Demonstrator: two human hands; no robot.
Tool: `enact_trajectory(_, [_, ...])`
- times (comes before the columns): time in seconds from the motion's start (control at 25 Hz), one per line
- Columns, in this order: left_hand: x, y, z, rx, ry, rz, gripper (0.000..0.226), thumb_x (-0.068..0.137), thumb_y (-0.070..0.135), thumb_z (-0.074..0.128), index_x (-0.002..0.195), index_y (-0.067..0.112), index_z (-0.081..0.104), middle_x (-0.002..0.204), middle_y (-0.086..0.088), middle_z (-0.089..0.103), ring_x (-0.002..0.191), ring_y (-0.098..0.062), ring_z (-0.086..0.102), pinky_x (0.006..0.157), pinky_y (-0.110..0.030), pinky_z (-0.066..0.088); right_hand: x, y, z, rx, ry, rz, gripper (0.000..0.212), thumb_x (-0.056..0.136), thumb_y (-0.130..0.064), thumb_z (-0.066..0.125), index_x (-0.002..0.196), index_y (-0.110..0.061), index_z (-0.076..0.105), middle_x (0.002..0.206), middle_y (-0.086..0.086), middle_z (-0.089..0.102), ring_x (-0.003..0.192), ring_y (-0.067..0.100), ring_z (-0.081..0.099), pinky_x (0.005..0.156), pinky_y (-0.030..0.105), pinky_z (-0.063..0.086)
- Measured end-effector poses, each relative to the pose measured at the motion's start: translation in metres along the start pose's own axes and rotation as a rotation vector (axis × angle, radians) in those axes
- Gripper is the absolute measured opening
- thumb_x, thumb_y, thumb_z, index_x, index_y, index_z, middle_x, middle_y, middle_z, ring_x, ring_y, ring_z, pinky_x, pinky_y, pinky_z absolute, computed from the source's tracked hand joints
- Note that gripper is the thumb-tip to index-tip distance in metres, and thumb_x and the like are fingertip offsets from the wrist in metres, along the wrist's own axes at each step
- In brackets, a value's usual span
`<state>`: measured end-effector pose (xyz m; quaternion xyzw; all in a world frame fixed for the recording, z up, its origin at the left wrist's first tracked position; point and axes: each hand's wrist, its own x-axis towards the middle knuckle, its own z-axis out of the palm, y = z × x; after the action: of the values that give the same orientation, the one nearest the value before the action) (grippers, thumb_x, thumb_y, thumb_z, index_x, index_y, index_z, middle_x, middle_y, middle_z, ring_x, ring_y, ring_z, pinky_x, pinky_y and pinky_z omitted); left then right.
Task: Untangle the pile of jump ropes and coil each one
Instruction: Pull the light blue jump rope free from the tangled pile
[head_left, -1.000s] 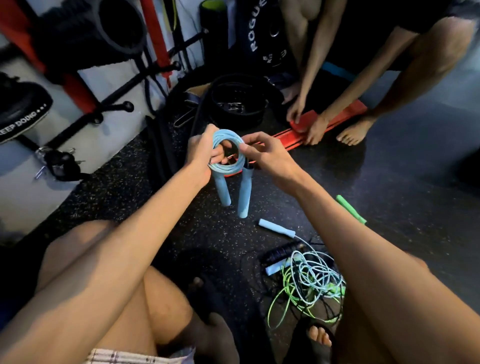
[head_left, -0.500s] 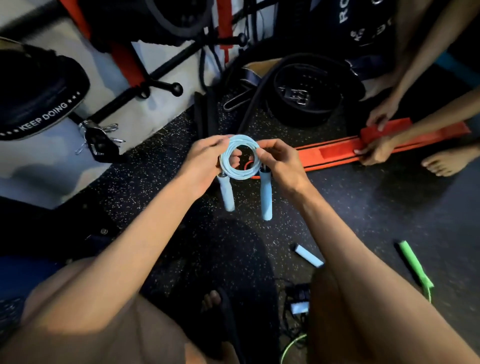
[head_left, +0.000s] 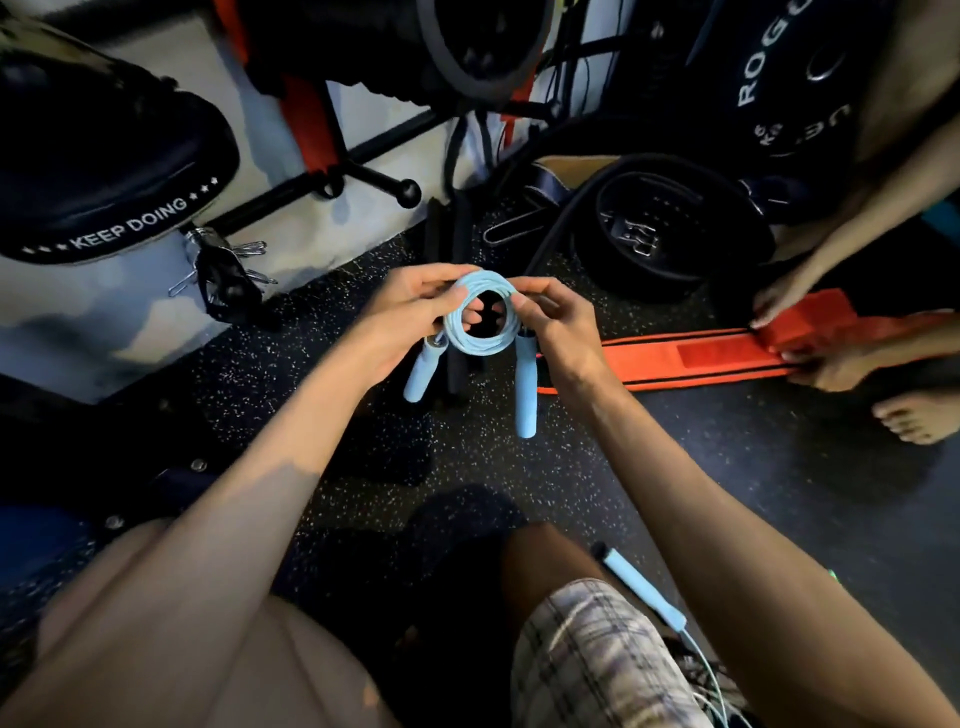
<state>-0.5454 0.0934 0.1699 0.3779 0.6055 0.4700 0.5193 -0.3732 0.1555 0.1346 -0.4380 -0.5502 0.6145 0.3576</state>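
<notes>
A light-blue jump rope (head_left: 480, 345) is wound into a small round coil held above the speckled black floor. My left hand (head_left: 410, 312) grips the coil's left side and my right hand (head_left: 553, 319) pinches its right side. Its two light-blue handles hang down from the coil, one on the left (head_left: 422, 374) and one on the right (head_left: 525, 387). Another light-blue handle (head_left: 644, 592) with a thin cord lies on the floor by my right knee. The rest of the rope pile is mostly hidden behind my right leg and arm.
Another person's hands (head_left: 779, 301) roll an orange strap (head_left: 691, 358) on the floor at right, a bare foot (head_left: 914, 415) beside it. A black lifting belt (head_left: 670, 234), a black weight plate (head_left: 789, 78), rack legs (head_left: 363, 176) and a padded seat (head_left: 104, 171) crowd the back.
The view tilted down and toward the rack, so the tangled pile slid out of sight at the bottom. Both hands kept hold of the coil, and the handles swung apart slightly.
</notes>
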Motion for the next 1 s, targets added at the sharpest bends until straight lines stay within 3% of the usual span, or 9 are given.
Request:
enact_trajectory(0.2, [0.013,-0.014,-0.012,0.058,0.129,0.100,0.039,0.093,-0.004,0.056,0.132,0.006,0.057,0.110,-0.014,0.071,0.093,-0.018,0.072,0.082,-0.026,0.055,0.036,0.010,0.015,0.025,-0.044,-0.036,0.015,0.093,-0.006,0.062,0.105,-0.006,0.070,0.101,0.014,0.074,0.090,0.015,0.067,0.084,0.030,0.053])
enact_trajectory(0.4, [0.030,-0.021,-0.017,0.074,0.332,0.177,0.037,0.091,-0.004,0.059,0.126,0.008,0.062,0.106,-0.009,0.073,0.093,-0.023,0.072,0.091,-0.034,0.056,0.068,0.020,0.029,0.084,-0.085,-0.082,0.016,0.092,-0.005,0.062,0.106,-0.005,0.072,0.098,0.008,0.074,0.089,0.010,0.067,0.084,0.023,0.053])
enact_trajectory(0.64, [0.069,-0.028,-0.016,0.209,0.538,0.320,0.035,0.089,-0.007,0.060,0.122,0.006,0.064,0.109,-0.006,0.072,0.083,-0.008,0.072,0.083,-0.019,0.053,0.126,0.035,0.039,0.147,-0.146,-0.181,0.023,0.093,0.001,0.057,0.113,0.003,0.069,0.109,0.014,0.073,0.098,0.014,0.067,0.093,0.023,0.052])
enact_trajectory(0.8, [0.095,-0.031,-0.016,0.308,0.711,0.422,0.035,0.087,-0.004,0.061,0.119,0.009,0.067,0.117,-0.004,0.066,0.090,-0.005,0.068,0.086,-0.018,0.051,0.156,0.039,0.052,0.217,-0.120,-0.213,0.025,0.093,0.004,0.055,0.113,0.003,0.068,0.109,0.013,0.072,0.097,0.008,0.067,0.089,0.017,0.051])
enact_trajectory(1.0, [0.128,-0.025,-0.038,0.475,0.939,0.510,0.025,0.084,0.007,0.065,0.106,0.016,0.071,0.105,-0.005,0.065,0.088,-0.004,0.063,0.084,-0.022,0.051,0.195,0.037,0.086,0.259,-0.010,-0.270,0.013,0.089,0.001,0.062,0.098,-0.003,0.070,0.094,0.005,0.072,0.085,0.009,0.067,0.081,0.021,0.053])
